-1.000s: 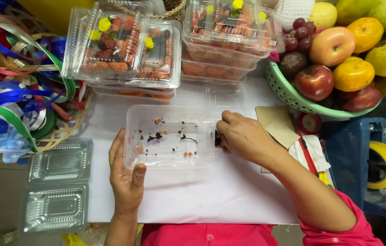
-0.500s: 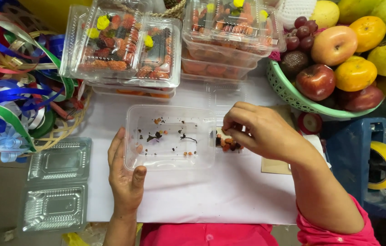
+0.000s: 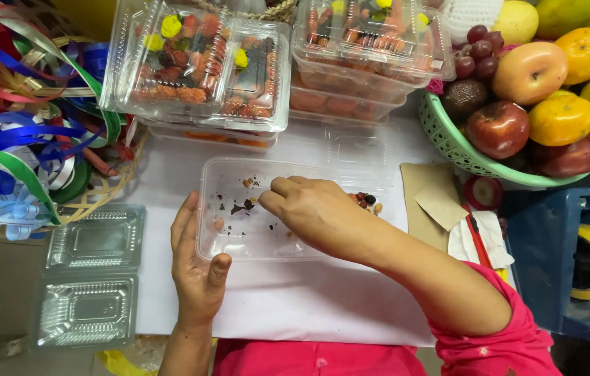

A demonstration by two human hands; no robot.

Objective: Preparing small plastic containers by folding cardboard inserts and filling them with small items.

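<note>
the clear plastic tray (image 3: 267, 240) at centre frame is looking thin and glossy, catching glare. the table cover (image 3: 295, 306) beneath is showing as matt white paper. at upper left, the ribbons (image 3: 23, 111) are shining like satin. the basket (image 3: 462, 150) at upper right is appearing as green moulded plastic.
</note>
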